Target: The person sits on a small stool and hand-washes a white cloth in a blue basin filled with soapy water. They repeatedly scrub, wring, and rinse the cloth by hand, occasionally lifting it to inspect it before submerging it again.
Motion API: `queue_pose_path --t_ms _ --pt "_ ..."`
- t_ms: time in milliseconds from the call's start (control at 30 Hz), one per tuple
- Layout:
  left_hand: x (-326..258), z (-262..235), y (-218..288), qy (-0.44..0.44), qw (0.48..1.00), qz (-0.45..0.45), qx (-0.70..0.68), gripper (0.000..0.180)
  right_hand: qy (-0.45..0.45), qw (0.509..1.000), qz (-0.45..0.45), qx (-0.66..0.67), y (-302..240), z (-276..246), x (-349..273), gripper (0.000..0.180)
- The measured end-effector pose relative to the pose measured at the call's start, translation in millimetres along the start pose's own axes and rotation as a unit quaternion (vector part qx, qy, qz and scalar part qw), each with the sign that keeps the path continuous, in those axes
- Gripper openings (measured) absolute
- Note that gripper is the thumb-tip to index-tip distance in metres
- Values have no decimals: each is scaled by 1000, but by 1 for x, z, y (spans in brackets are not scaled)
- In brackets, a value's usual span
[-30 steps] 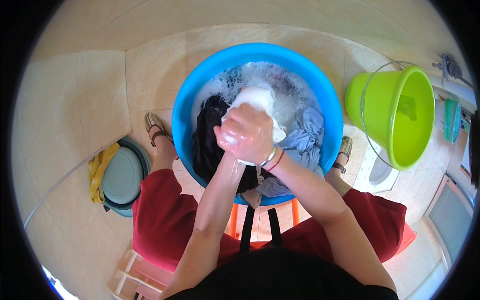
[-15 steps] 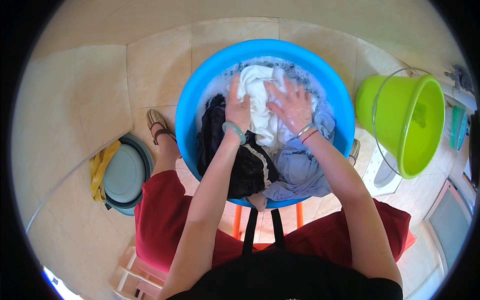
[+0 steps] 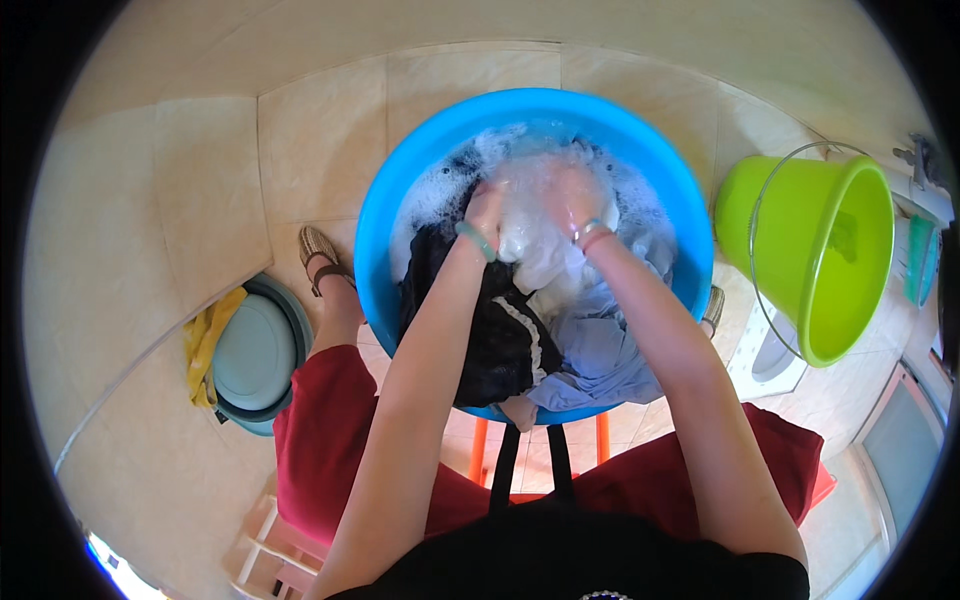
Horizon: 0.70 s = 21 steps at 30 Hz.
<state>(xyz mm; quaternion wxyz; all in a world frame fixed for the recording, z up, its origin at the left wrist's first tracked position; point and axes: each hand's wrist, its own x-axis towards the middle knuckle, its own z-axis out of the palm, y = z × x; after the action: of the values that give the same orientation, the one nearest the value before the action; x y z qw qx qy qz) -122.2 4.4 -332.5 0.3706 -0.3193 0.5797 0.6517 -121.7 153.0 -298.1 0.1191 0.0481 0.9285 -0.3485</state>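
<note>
1. Both hands press into a white cloth (image 3: pixel 535 250) in the soapy water of a blue basin (image 3: pixel 400 190); the left hand (image 3: pixel 487 208) and right hand (image 3: pixel 572 198) have fingers curled, gripping the cloth.
2. A black garment (image 3: pixel 490 340) and a pale blue garment (image 3: pixel 600 355) hang over the near rim.
3. A green bucket (image 3: pixel 850 270) stands to the right; a grey-green basin (image 3: pixel 255 355) with a yellow cloth (image 3: pixel 205 345) lies on the floor to the left.
</note>
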Motion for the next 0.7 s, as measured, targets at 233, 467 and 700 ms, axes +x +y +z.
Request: queue_pose_path --t_ms 233,467,700 --pt "-103 25 30 -254 911 -42 -323 41 7 954 -300 4 -87 -64 -132 10" --pt "-104 30 -12 -383 820 17 -424 36 155 949 -268 61 -132 -60 -137 21" --pt "-126 31 -11 -176 905 135 -362 45 206 934 -266 118 -125 -58 -111 14"
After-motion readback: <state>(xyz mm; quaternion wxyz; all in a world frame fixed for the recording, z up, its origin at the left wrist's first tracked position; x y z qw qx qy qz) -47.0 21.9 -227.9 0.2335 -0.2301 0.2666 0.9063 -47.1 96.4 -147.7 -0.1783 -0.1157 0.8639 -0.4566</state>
